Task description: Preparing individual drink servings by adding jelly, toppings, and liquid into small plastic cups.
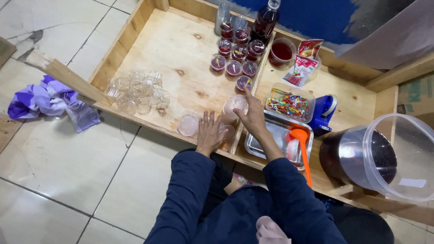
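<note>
My left hand (209, 132) lies flat, fingers spread, on the near edge of a plywood tray (176, 49), beside a clear cup of pale liquid (228, 135). My right hand (251, 115) holds a round clear lid (236, 105) over another cup, its index finger pointing up toward a sealed cup of dark red drink (244, 82). Several more filled, lidded cups (235, 56) stand in a cluster behind it. A clear lid or cup (188, 124) lies just left of my left hand.
Empty clear cups (138, 92) are heaped at the tray's left. A dark bottle (265, 20), a red-filled cup (281, 52), snack packets (303, 63), a box of coloured sticks (289, 104), a blue tape dispenser (324, 113), a metal tray (271, 140) with an orange ladle (302, 149) and a big bucket (384, 158) sit right. Purple cloth (49, 101) lies on the floor.
</note>
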